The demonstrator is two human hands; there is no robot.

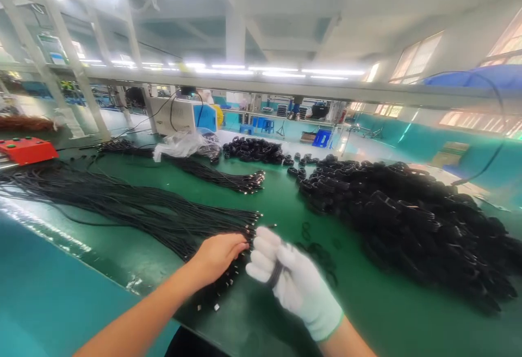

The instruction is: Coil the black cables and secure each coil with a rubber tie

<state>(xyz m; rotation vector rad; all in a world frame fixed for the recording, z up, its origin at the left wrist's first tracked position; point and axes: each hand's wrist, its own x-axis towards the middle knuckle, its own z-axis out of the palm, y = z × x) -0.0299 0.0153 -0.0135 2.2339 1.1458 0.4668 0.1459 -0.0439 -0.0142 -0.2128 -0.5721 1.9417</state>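
My bare left hand (222, 256) lies over the metal-tipped ends of a long bundle of black cables (163, 204) on the table. Its fingers are curled together at the cable ends, and the fingertips are partly hidden. Close beside it, my right hand (285, 275), in a white glove, is closed around a small black coil (276, 274); the glove hides part of the coil. Several thin black loops (320, 259) lie on the table just beyond the right hand.
A large heap of black coils (399, 215) covers the right side of the green table (281, 204). Farther back are a smaller coil pile (253, 149), another cable bundle (220, 174) and a clear plastic bag (179, 145). At the far left sits a red box with buttons (30, 150).
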